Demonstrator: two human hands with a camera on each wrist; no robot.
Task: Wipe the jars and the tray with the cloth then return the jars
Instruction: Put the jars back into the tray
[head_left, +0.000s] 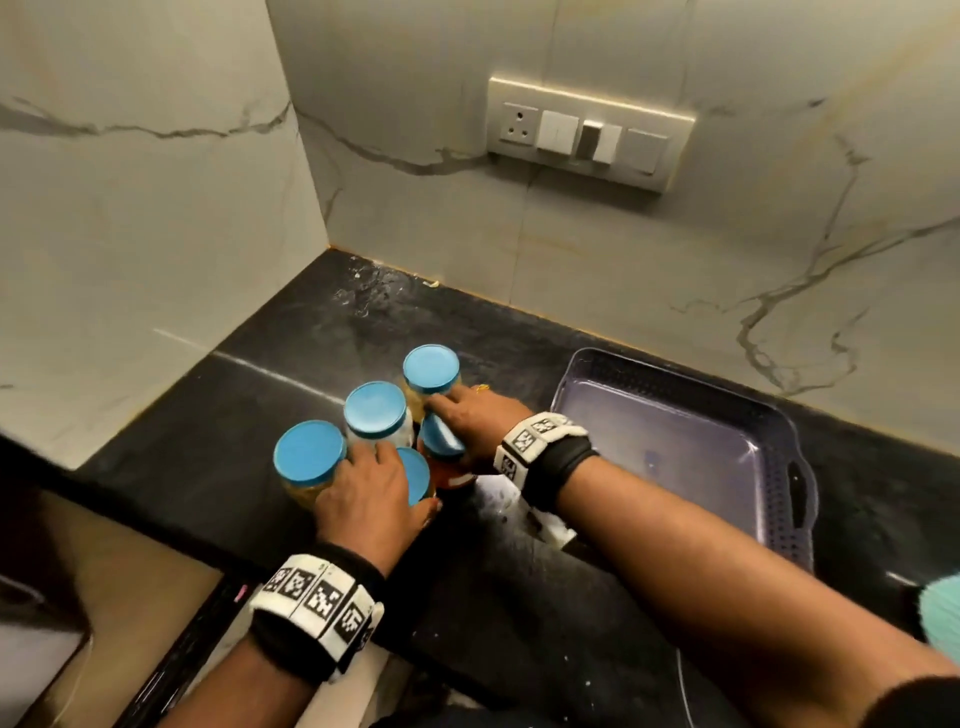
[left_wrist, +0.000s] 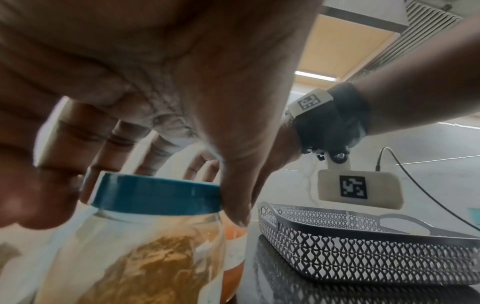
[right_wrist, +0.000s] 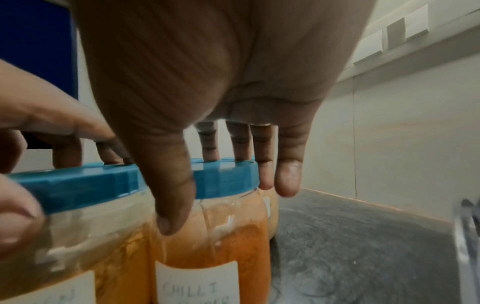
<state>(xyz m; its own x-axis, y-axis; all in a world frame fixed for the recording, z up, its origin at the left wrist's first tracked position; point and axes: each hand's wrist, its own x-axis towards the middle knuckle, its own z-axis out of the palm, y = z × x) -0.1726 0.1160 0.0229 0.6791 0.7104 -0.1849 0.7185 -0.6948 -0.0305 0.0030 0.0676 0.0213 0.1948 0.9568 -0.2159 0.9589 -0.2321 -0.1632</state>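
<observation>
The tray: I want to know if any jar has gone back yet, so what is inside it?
Nothing shows inside the tray: its floor is bare. All five blue-lidded jars stand on the counter beside it. The right forearm hides its near-left corner.

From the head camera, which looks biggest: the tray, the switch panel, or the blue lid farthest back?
1. Tray, biggest.
2. Switch panel.
3. Farthest blue lid, smallest.
The panel is farther from the camera, so its real size may differ.

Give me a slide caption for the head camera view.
Both hands reach over five blue-lidded jars beside the empty tray.
</observation>
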